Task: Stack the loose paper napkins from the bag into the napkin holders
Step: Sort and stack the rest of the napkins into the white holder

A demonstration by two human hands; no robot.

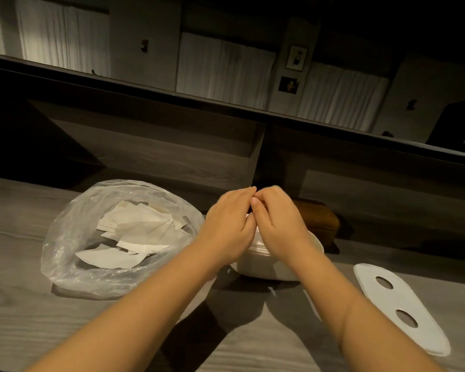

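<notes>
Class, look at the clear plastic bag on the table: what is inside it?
Inside the plastic bag lie loose white paper napkins, scattered and overlapping, not stacked. The crinkled plastic and the top napkins cover whatever lies beneath, so their number cannot be told.

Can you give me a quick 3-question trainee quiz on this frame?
1. True or false: the plastic bag still holds loose napkins.
2. Where is the lid with two holes? A) on the white holder B) flat on the counter, right of the holder C) in the bag
3. Fill in: the left hand and right hand meet above the ____.

Key: 1 true; 2 B; 3 white holder.
</notes>
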